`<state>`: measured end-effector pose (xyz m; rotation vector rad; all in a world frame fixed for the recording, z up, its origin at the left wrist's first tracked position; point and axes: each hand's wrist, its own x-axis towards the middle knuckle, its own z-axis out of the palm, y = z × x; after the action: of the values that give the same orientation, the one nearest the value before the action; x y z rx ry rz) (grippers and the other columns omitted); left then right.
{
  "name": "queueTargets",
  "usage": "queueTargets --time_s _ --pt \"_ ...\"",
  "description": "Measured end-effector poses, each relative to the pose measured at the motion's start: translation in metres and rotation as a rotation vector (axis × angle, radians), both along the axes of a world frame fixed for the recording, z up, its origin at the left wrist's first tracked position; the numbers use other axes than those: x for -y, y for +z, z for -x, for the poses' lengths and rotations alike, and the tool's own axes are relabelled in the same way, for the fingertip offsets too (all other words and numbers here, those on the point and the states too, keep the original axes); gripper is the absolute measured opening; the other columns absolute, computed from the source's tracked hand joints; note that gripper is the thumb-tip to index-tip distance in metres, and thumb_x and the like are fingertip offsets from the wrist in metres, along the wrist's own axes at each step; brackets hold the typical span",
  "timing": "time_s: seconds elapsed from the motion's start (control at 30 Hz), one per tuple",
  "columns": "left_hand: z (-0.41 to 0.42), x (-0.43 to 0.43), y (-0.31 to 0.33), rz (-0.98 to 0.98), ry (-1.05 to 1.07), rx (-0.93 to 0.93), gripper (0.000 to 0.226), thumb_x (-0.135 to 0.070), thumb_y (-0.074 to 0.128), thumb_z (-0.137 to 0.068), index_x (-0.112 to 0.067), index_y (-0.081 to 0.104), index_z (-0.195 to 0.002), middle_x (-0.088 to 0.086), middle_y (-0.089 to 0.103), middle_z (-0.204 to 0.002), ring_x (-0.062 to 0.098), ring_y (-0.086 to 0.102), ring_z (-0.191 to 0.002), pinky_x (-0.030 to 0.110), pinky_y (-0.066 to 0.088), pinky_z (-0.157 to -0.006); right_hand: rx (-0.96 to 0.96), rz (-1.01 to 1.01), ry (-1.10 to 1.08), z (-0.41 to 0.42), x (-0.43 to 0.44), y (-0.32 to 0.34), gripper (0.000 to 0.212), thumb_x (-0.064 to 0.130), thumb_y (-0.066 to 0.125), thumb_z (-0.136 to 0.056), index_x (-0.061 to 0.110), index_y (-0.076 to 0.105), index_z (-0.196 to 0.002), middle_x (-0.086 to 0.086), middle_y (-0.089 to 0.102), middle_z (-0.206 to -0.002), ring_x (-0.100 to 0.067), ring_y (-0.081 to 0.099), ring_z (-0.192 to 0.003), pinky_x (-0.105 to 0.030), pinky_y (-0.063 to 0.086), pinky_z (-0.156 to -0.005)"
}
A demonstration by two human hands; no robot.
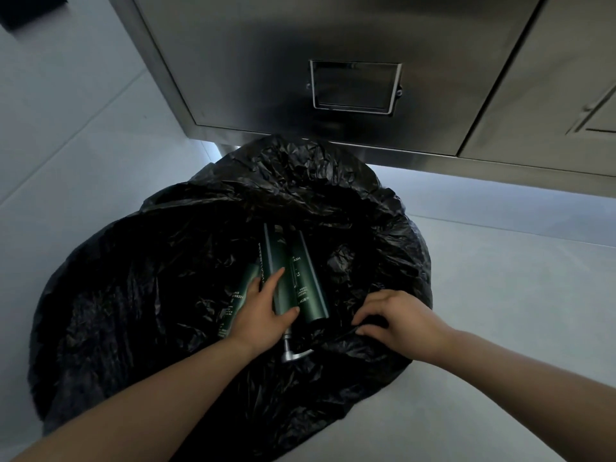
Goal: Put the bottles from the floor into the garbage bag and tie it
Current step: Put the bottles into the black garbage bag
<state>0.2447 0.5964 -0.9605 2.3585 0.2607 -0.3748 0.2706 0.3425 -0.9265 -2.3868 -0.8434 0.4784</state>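
A black garbage bag (150,295) lies spread open on the pale floor (500,311), its crumpled plastic filling the middle of the view and its far edge reaching the foot of a stainless steel cabinet (250,61). Three dark green bottles lie side by side in the mouth of the bag, running lengthwise from near to far.

The left bottle (238,295) sits lowest and shows white lettering that includes the word "WASH". The middle bottle (276,261) lies just beside it and reaches farthest into the bag. The right bottle (310,285) touches the middle one along its side and also carries white print. A silver pump head (293,353) pokes out at the near end of the group, below the left wrist; which bottle it belongs to cannot be told.

The left hand (263,315) reaches into the bag and holds the middle bottle, with its fingers laid along the bottle's left side and the thumb pressed against the right side near the bottom end. The right hand (396,321) is at the near right edge of the opening, its fingers curled into a fold of the black plastic and gripping it. Both forearms come in bare from the near edge.

On the cabinet front a small metal label frame (355,86) is fixed to the door. To the right stands a second cabinet door (550,78).
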Motion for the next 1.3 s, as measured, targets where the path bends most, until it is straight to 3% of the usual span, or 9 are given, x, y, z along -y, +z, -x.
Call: queueTargets --time_s 0.17,0.27,0.43,0.6,0.83,0.97,1.03,1.13,1.3 --pt "-0.013 -0.028 0.018 -0.095 -0.006 0.108 0.065 -0.025 0.059 -0.089 -0.029 0.027 -0.145 0.006 0.016 -0.156 0.022 0.029 -0.138 0.021 0.027 -0.1 -0.065 -0.093 -0.047 -0.009 0.001 0.014 0.006 0.023 0.072 -0.079 0.022 0.072 -0.085 0.011 0.067 -0.088 -0.001 0.06 -0.084 -0.019 0.045 -0.083" --pt "-0.015 -0.044 0.028 -0.208 -0.055 0.137 0.058 -0.02 0.058 -0.09 -0.024 0.034 -0.142 0.007 0.021 -0.155 0.025 0.032 -0.137 0.029 0.033 -0.106 -0.097 -0.1 -0.037 -0.014 0.007 0.021 0.005 0.025 0.075 -0.076 0.027 0.072 -0.08 0.012 0.067 -0.085 0.001 0.06 -0.083 -0.017 0.045 -0.081" --pt "-0.003 -0.037 0.035 -0.099 -0.129 0.155 0.06 -0.029 0.063 -0.086 -0.028 0.037 -0.14 0.001 0.024 -0.153 0.019 0.027 -0.139 0.035 0.033 -0.111 -0.14 -0.054 -0.059 -0.017 0.021 0.032 0.012 0.037 0.076 -0.071 0.034 0.07 -0.081 0.018 0.068 -0.085 0.004 0.061 -0.084 -0.017 0.047 -0.08" --pt "-0.006 -0.023 0.048 -0.047 -0.177 0.246 0.056 -0.03 0.063 -0.086 -0.028 0.04 -0.137 -0.003 0.036 -0.146 0.009 0.032 -0.133 0.019 0.023 -0.106 -0.017 -0.266 -0.286 -0.029 0.013 0.048 0.022 0.032 0.079 -0.07 0.037 0.069 -0.089 0.023 0.067 -0.086 0.002 0.062 -0.085 -0.021 0.051 -0.078" --pt "-0.03 0.007 0.088 0.024 -0.163 0.417 0.05 -0.027 0.064 -0.085 -0.027 0.047 -0.132 -0.013 0.045 -0.13 -0.001 0.04 -0.12 -0.004 0.021 -0.093 0.363 -0.27 -0.526 -0.049 0.008 0.052 0.043 0.03 0.076 -0.074 0.027 0.061 -0.115 0.004 0.049 -0.128 -0.013 0.048 -0.118 -0.028 0.04 -0.1" --pt "-0.03 0.014 0.104 -0.036 -0.221 0.433 0.049 -0.032 0.062 -0.086 -0.029 0.046 -0.133 -0.016 0.043 -0.13 -0.009 0.037 -0.114 -0.009 0.019 -0.088 0.226 -0.211 -0.668 -0.062 0.006 0.041 0.071 0.037 0.073 -0.076 0.028 0.04 -0.138 0.0 0.032 -0.148 -0.018 0.032 -0.134 -0.033 0.031 -0.106" --pt "-0.033 0.017 0.111 -0.084 -0.238 0.425 0.049 -0.034 0.061 -0.087 -0.029 0.046 -0.133 -0.015 0.043 -0.131 -0.008 0.037 -0.114 -0.007 0.019 -0.088 0.171 -0.226 -0.687 -0.069 0.004 0.038 0.073 0.036 0.072 -0.077 0.025 0.037 -0.14 -0.001 0.04 -0.144 -0.019 0.039 -0.131 -0.03 0.033 -0.104" --pt "-0.037 0.019 0.118 -0.141 -0.231 0.39 0.048 -0.036 0.06 -0.087 -0.028 0.046 -0.132 -0.009 0.045 -0.135 0.003 0.043 -0.119 0.009 0.028 -0.094 0.167 -0.281 -0.697 -0.073 0.003 0.036 0.057 0.03 0.072 -0.079 0.025 0.049 -0.13 0.002 0.062 -0.123 -0.02 0.057 -0.112 -0.025 0.041 -0.088" --pt "-0.037 0.024 0.114 -0.095 -0.041 0.439 0.044 -0.04 0.061 -0.085 -0.033 0.048 -0.126 -0.012 0.046 -0.129 0.0 0.046 -0.109 0.019 0.04 -0.089 0.125 -0.433 -0.679 -0.068 0.009 0.039 0.039 0.031 0.071 -0.08 0.034 0.058 -0.117 0.019 0.063 -0.099 -0.007 0.061 -0.094 -0.013 0.04 -0.076"
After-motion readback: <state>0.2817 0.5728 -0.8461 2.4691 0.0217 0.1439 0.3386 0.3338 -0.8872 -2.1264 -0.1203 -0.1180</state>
